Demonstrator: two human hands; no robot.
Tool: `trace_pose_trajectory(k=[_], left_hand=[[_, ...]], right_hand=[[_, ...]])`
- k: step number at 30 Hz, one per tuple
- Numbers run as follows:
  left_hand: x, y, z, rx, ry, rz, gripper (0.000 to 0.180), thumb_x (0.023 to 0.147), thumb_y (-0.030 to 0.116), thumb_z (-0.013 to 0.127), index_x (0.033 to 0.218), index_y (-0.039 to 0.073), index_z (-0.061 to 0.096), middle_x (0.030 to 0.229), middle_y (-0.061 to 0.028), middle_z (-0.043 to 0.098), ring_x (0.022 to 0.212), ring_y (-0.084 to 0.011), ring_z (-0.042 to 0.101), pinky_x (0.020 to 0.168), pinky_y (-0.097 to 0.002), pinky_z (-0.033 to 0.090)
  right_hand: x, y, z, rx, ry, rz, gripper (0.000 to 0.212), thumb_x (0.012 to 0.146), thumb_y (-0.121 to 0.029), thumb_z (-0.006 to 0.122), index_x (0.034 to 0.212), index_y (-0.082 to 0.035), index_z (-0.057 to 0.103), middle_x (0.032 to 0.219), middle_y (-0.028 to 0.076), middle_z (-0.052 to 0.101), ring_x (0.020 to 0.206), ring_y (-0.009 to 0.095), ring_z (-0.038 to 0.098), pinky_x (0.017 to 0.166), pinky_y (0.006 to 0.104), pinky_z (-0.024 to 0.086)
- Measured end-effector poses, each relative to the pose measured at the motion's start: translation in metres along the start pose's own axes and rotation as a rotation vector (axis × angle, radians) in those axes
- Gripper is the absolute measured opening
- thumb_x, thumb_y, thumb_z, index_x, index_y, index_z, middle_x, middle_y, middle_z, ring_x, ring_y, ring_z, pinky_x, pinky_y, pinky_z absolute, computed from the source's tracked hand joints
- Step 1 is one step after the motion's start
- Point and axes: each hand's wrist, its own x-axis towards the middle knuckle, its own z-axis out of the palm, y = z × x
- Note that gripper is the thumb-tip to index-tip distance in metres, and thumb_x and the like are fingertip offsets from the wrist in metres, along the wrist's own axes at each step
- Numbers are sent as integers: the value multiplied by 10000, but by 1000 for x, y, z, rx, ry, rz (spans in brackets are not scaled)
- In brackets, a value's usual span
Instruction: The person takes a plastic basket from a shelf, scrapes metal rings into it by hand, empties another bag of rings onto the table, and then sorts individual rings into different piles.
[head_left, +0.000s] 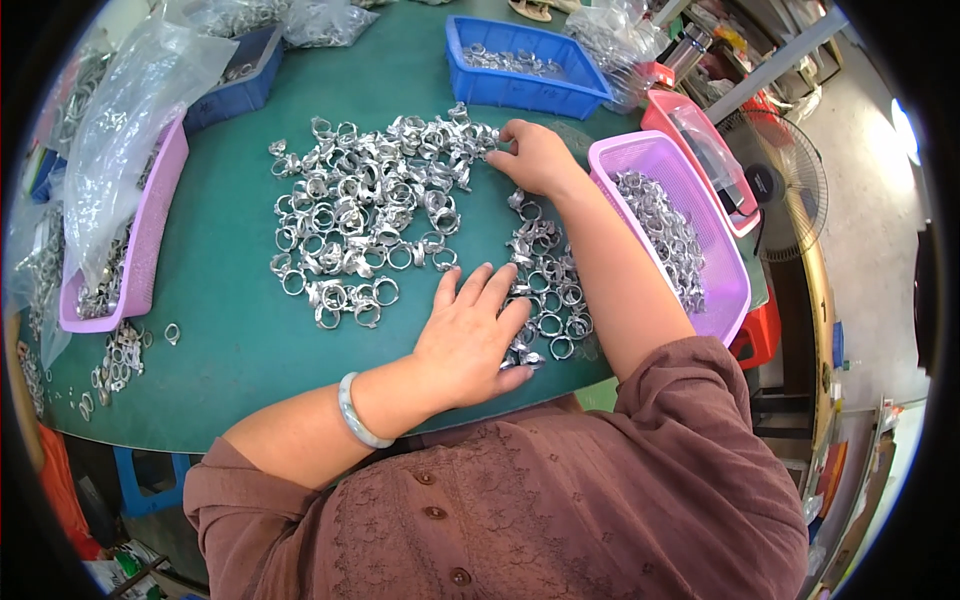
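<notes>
Palm down, my left hand [472,335] lies open with spread fingers at the left edge of a smaller group of silver metal rings [548,287]. A pale bangle [357,412] circles its wrist. My right hand [537,160] reaches to the right edge of a larger heap of similar silver rings [375,190]. Its fingers are bent, with the thumb and index finger apart. I see no ring between them, though the other fingertips are partly hidden. The rings look like cast bands, several with raised tops.
A purple basket of rings [735,290] stands at the right, another purple basket [160,220] with plastic bags at the left. Two blue trays [530,98] stand at the back of the green table [220,300]. A fan [775,180] is beyond the right edge.
</notes>
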Motion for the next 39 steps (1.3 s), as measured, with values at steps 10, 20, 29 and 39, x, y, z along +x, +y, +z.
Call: trace_pose_trajectory(k=[10,20,29,39], left_hand=[[-2,-1,1,-2,11,7,637,675,405,735,1178,88,505,1368,-206,357,1274,-392,339,1053,-564,214],[-2,-1,3,13,30,8,645,671,396,735,1181,79,500,1354,-203,374,1261,-398,354,1044,-559,233],[-1,-1,4,-49,82,-17,748,659,349,756,1253,40,423,1319,-224,370,1258,-407,340,1047,-537,239],[9,-1,13,-173,122,14,754,665,332,768,1255,41,400,1340,-247,326,1269,-436,319,1071,-557,214]], right_hand=[[-3,7,-4,60,-147,56,140,672,-146,625,738,-23,610,722,168,635,713,307,625,667,380,490],[-51,5,-44,-31,-601,-149,141,688,-88,624,773,9,567,654,99,586,612,190,553,575,329,442],[-80,9,-36,84,-234,-299,201,743,-105,628,926,-21,616,897,136,607,891,296,588,770,378,469],[-90,0,-47,-170,-368,-357,229,742,-94,633,962,-30,627,942,141,598,966,323,551,848,392,451]])
